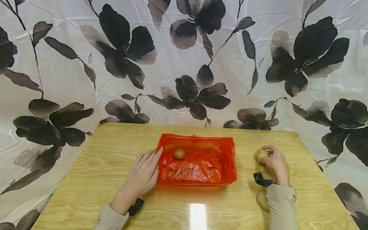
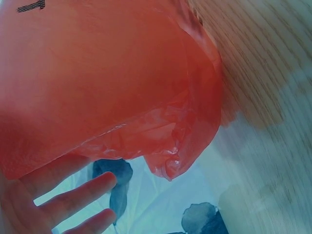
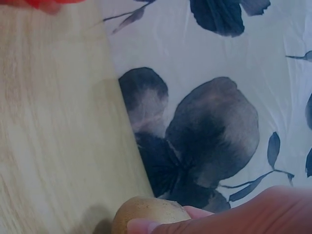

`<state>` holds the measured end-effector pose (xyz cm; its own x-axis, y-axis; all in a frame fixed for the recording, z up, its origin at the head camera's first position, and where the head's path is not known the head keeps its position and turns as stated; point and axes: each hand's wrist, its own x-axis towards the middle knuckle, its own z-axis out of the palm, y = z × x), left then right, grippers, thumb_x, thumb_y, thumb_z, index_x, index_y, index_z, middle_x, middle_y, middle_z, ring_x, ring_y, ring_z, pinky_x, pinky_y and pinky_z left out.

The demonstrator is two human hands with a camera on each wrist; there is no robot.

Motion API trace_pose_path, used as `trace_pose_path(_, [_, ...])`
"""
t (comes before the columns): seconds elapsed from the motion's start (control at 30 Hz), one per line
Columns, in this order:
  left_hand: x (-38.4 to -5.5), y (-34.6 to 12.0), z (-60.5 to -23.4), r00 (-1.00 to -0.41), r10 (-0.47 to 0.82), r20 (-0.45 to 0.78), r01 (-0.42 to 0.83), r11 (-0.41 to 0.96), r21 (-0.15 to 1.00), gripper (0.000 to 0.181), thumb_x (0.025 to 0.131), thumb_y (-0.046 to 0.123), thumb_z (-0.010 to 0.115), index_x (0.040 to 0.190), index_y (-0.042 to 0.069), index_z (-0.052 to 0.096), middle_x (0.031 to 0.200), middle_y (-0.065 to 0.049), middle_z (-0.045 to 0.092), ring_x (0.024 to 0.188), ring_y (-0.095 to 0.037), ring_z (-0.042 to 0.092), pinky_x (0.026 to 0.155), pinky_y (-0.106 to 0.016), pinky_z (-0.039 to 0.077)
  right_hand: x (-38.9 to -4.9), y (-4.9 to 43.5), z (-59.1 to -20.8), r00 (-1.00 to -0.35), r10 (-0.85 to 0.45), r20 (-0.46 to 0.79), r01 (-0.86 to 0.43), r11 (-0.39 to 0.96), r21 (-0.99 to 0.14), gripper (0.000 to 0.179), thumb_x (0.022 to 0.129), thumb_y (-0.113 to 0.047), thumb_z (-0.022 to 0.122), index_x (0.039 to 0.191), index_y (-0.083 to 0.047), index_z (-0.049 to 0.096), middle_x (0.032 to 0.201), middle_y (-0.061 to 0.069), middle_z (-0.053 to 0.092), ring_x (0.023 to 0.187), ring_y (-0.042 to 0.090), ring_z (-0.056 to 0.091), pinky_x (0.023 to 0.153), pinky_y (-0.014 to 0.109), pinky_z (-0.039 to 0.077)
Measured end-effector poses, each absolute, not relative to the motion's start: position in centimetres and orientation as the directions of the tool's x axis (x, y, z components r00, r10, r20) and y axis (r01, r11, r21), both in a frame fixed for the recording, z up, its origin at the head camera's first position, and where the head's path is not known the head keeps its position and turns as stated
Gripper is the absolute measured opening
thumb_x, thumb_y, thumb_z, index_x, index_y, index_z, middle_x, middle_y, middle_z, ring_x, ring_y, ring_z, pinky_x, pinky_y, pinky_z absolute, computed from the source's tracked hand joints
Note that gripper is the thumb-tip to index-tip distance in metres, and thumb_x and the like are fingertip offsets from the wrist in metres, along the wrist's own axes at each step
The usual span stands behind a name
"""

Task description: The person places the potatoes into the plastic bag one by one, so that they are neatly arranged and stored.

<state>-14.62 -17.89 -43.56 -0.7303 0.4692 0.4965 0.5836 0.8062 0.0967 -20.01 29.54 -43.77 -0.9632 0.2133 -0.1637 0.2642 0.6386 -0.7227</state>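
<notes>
A red plastic bag lies opened wide on the table, with one round potato inside, toward its left. My left hand is at the bag's left side, its fingers extended against the plastic; in the left wrist view the fingers are straight beside the bag's side. To the right of the bag, my right hand holds a potato between thumb and fingers. That potato shows at the bottom of the right wrist view, the thumb across it.
Another potato sits partly hidden by my right sleeve. One more peeks out behind the right wrist. The wooden table ends at a white floral cloth hanging behind it.
</notes>
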Motion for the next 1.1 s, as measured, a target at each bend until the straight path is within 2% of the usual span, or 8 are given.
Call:
trace_pose_path(0.2, [-14.6, -17.9, -43.6, -0.732, 0.468, 0.495, 0.581, 0.808, 0.094, 0.053, 0.091, 0.014, 0.047, 0.141, -0.004, 0.05, 0.133, -0.019, 0.06, 0.12, -0.038, 0.055, 0.101, -0.052, 0.042, -19.9, 29.4, -43.4, -0.967, 0.214, -0.138, 0.245, 0.637, -0.731, 0.065, 0.079, -0.002, 0.067, 0.141, 0.006, 0.045, 0.137, 0.036, 0.043, 0.119, 0.05, 0.043, 0.09, 0.056, 0.039])
trace_pose_path(0.6, [-14.7, -17.9, -43.6, -0.732, 0.469, 0.494, 0.582, 0.808, 0.094, 0.054, 0.091, 0.015, 0.047, 0.141, -0.004, 0.05, 0.134, -0.019, 0.06, 0.12, -0.038, 0.055, 0.1, -0.052, 0.042, -19.7, 29.0, -41.9, -0.974, 0.215, -0.077, 0.198, 0.625, -0.755, 0.07, 0.076, 0.002, 0.068, 0.141, 0.011, 0.045, 0.138, 0.035, 0.046, 0.118, 0.046, 0.046, 0.094, 0.051, 0.04])
trace_pose_path(0.83, [-14.7, -17.9, -43.6, -0.725, 0.472, 0.502, 0.587, 0.805, 0.09, 0.054, 0.091, 0.014, 0.047, 0.141, -0.004, 0.05, 0.133, -0.02, 0.06, 0.119, -0.039, 0.056, 0.1, -0.053, 0.042, -19.5, 28.7, -41.1, -0.98, 0.194, -0.053, 0.164, 0.62, -0.767, 0.07, 0.079, 0.002, 0.071, 0.143, 0.01, 0.043, 0.139, 0.035, 0.044, 0.117, 0.05, 0.052, 0.089, 0.05, 0.044])
trace_pose_path(0.93, [-14.7, -17.9, -43.7, -0.721, 0.472, 0.508, 0.588, 0.804, 0.088, 0.054, 0.091, 0.014, 0.047, 0.141, -0.004, 0.05, 0.134, -0.019, 0.06, 0.12, -0.039, 0.056, 0.1, -0.052, 0.042, -19.4, 28.5, -40.7, -0.981, 0.188, -0.044, 0.152, 0.611, -0.777, 0.07, 0.08, 0.002, 0.071, 0.143, 0.009, 0.043, 0.14, 0.034, 0.044, 0.116, 0.05, 0.055, 0.085, 0.044, 0.047])
trace_pose_path(1.1, [-14.7, -17.9, -43.9, -0.711, 0.471, 0.522, 0.592, 0.802, 0.084, 0.054, 0.091, 0.014, 0.047, 0.141, -0.004, 0.05, 0.135, -0.019, 0.059, 0.12, -0.038, 0.055, 0.099, -0.052, 0.042, -19.2, 28.1, -40.1, -0.984, 0.177, -0.02, 0.124, 0.6, -0.79, 0.068, 0.081, 0.001, 0.071, 0.143, 0.008, 0.045, 0.141, 0.031, 0.046, 0.115, 0.047, 0.059, 0.075, 0.024, 0.046])
